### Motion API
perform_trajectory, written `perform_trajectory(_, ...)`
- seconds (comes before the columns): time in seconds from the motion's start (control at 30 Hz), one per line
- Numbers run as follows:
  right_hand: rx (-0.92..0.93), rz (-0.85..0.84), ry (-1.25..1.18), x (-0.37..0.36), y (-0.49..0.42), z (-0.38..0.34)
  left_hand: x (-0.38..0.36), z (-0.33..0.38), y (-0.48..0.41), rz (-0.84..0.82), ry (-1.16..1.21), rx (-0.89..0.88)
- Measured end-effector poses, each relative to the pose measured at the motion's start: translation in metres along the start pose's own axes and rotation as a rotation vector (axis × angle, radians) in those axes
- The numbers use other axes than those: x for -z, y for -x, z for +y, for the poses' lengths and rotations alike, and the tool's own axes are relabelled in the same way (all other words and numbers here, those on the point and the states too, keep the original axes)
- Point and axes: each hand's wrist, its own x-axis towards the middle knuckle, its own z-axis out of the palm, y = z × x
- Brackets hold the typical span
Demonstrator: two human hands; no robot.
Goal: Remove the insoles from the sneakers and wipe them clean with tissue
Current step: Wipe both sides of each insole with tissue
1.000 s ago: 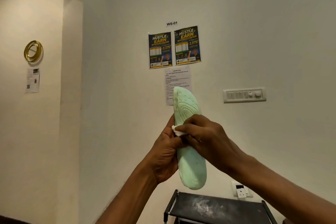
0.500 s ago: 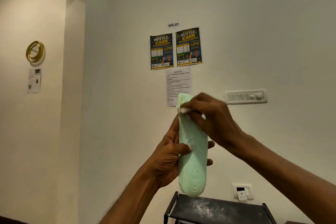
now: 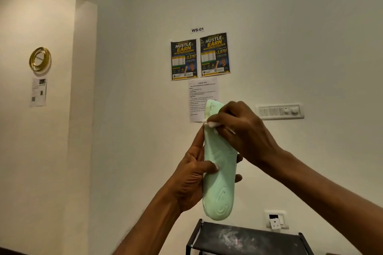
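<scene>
**Wiping the toe end of a raised insole**

The pale green insole (image 3: 220, 172) is held upright in the air, a little towards six o'clock from the middle of the view. Its toe is at its own twelve o'clock, its heel at six, and the moulded face is turned to the camera. The left hand (image 3: 190, 176) clamps it at mid-length from the nine o'clock side, thumb laid across the front and fingertips showing past the three o'clock edge. The right hand (image 3: 242, 130) reaches in from four o'clock. Its fingers are bunched together, pinching a small wad of white tissue (image 3: 211, 124) against the toe end.

The insole looks like soft foam and will probably bend away where it stands unsupported above the left grip. Backing that part with the fingers behind should let the tissue press properly. Long strokes from twelve to six, turning the wad to a fresh face, seem best. The heel grooves likely need extra passes, and so small a wad may shred.

Behind everything is a cream wall (image 3: 300, 27). A black rack (image 3: 248, 240) sits at six o'clock, under the heel but apart from it, with its top smeared whitish. Two posters (image 3: 200, 56) hang at twelve o'clock, with a printed sheet (image 3: 199, 93) under them that the toe partly covers. A switch panel (image 3: 279, 111) lies at three o'clock of the right hand, a gold ring (image 3: 39, 59) at nine, and a wall socket (image 3: 276, 219) at five. Nothing blocks the stroke. No sneakers are in view.
</scene>
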Motion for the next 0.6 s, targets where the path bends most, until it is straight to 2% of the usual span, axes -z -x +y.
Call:
perform_trajectory(0.07,-0.005,-0.001,-0.012,-0.001,0.003,-0.006,-0.001,0.001,0.001,0.010,0.008,-0.004)
perform_trajectory(0.2,0.114,-0.086,0.057,-0.006,0.028,-0.023,-0.001,0.003,0.003,0.044,-0.036,-0.038)
perform_trajectory(0.33,0.082,-0.067,0.008,-0.004,0.025,-0.015,-0.002,0.002,-0.002,0.051,-0.044,-0.015)
perform_trajectory(0.6,-0.203,0.097,-0.171,-0.001,-0.018,0.011,-0.005,0.007,0.002,-0.153,-0.129,-0.002)
